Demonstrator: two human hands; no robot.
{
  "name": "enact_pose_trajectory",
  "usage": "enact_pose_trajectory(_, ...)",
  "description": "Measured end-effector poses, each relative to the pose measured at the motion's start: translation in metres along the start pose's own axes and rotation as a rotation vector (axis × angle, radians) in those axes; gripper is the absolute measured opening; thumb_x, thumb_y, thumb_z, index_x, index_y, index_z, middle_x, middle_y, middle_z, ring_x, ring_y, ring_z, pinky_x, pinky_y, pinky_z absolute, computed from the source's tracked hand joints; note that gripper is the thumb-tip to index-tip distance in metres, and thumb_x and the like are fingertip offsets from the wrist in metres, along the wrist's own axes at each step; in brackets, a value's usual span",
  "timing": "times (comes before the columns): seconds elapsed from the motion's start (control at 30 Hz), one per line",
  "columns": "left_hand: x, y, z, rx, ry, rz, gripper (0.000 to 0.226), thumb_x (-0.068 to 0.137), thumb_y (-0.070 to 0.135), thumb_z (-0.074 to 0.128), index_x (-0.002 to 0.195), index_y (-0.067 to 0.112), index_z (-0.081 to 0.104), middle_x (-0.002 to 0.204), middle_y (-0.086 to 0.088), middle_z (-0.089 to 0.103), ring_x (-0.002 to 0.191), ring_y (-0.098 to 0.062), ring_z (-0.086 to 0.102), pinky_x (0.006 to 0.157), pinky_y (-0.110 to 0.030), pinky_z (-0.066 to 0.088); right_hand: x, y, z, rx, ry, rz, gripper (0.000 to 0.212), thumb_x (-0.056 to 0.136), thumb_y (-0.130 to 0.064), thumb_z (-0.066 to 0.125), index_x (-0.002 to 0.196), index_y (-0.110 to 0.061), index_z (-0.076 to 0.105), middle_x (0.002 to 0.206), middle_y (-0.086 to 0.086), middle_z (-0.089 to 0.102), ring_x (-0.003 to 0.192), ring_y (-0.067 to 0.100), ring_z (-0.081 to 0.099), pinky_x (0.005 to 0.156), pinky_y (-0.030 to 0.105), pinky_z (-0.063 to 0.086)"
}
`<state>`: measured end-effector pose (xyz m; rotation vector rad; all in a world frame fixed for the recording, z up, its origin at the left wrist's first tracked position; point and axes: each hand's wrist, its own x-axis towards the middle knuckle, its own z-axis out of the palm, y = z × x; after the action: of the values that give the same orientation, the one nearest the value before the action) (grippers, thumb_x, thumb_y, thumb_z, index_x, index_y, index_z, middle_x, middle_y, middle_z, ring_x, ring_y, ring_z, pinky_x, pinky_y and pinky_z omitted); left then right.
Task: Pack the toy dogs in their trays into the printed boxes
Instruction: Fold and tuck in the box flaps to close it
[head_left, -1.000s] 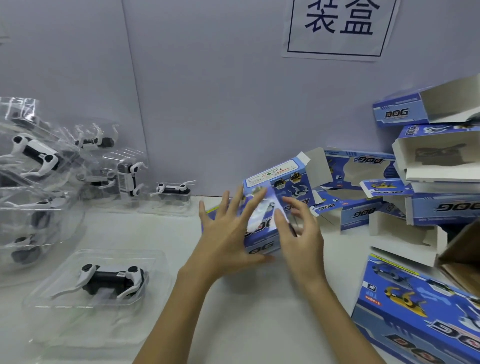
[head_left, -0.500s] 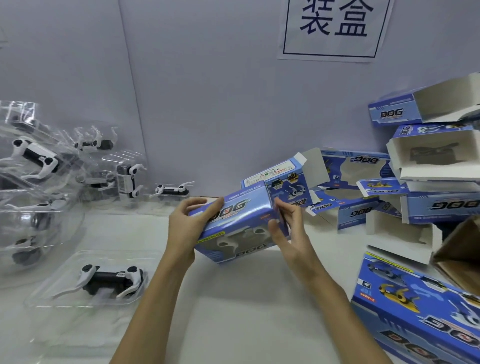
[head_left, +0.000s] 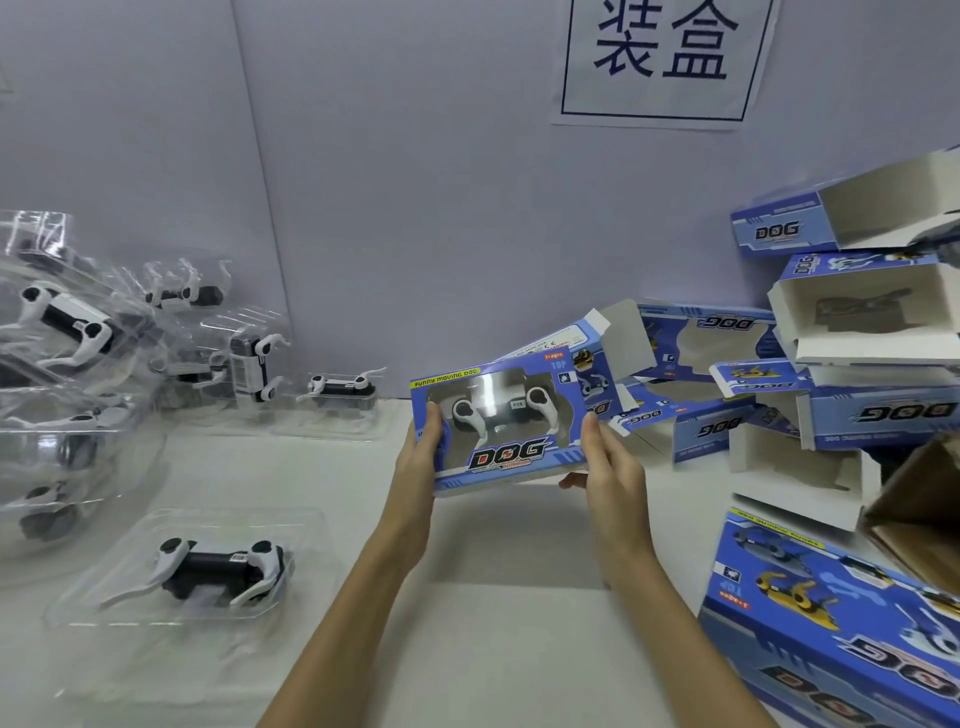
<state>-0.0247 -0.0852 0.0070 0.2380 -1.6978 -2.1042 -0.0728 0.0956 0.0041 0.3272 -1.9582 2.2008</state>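
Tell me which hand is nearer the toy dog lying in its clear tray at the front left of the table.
Left. The left hand grips the filled box's left end, up and right of that toy dog. The right hand grips the box's right end, farther away.

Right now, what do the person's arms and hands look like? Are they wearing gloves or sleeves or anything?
No gloves and no sleeves show. Both forearms are bare all the way to the bottom edge of the picture. The left hand and the right hand are bare too, with no ring, watch or bracelet that I can see. The arms look slim, and the fingernails that show look short and plain.
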Motion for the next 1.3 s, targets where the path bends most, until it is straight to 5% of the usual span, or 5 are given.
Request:
enact_pose_trajectory(0.5, 0.012, 0.003, -0.023, -0.034, -0.117, 0.072, 0.047, 0.098, 0.057, 0.057, 0.129, 0.023, 0.068, 0.128, 0.0, 0.073, 0.119, -0.02, 0.07, 0.105, -0.04, 0.052, -0.001, -0.003, 0.0, -0.022, -0.096, 0.041, 0.062, 0.082, -0.066, 0.06, 0.13, -0.031, 0.046, 0.106, -0.008, 0.074, 0.084, -0.001, 0.072, 0.06, 0.012, 0.051)
enact_pose_trajectory(0.77, 0.009, -0.002, -0.018, -0.058, 0.005, 0.163, 0.041, 0.076, 0.041, 0.078, 0.112, 0.021, 0.074, 0.092, -0.002, 0.076, 0.076, -0.016, 0.069, 0.066, -0.03, 0.057, 0.006, -0.009, -0.016, 0.005, -0.256, 0.193, 0.078, 0.099, -0.049, 0.064, 0.157, -0.058, 0.013, 0.125, -0.006, 0.073, 0.099, 0.015, 0.077, 0.086, 0.046, 0.063)
enact_pose_trajectory(0.93, 0.019, 0.005, -0.041, -0.11, 0.087, 0.163, 0.041, 0.054, 0.042, 0.075, 0.083, 0.014, 0.068, 0.066, 0.001, 0.055, 0.064, -0.018, 0.048, 0.057, -0.028, 0.037, -0.002, -0.03, -0.016, -0.177, -0.424, 0.289, 0.073, 0.081, -0.064, 0.076, 0.134, -0.019, 0.056, 0.097, 0.002, 0.08, 0.08, 0.018, 0.077, 0.068, 0.028, 0.057)
enact_pose_trajectory(1.07, 0.015, 0.005, -0.029, -0.17, 0.005, 0.182, 0.058, 0.097, 0.053, 0.059, 0.147, 0.025, 0.053, 0.111, -0.003, 0.071, 0.089, -0.024, 0.067, 0.072, -0.036, 0.052, -0.008, -0.056, -0.027, 0.061, -0.26, 0.224, 0.069, 0.079, -0.045, 0.084, 0.126, 0.0, 0.063, 0.106, 0.023, 0.075, 0.083, 0.028, 0.074, 0.074, 0.036, 0.064)
enact_pose_trajectory(1.3, 0.011, 0.005, -0.017, -0.097, -0.034, 0.091, 0.058, 0.102, 0.062, 0.04, 0.116, 0.017, 0.073, 0.12, -0.011, 0.07, 0.092, -0.027, 0.067, 0.077, -0.042, 0.049, -0.015, -0.116, -0.061, 0.768, 0.413, -0.136, 0.08, 0.07, -0.039, 0.089, 0.134, -0.003, 0.059, 0.125, 0.011, 0.073, 0.106, 0.018, 0.076, 0.094, 0.031, 0.061)
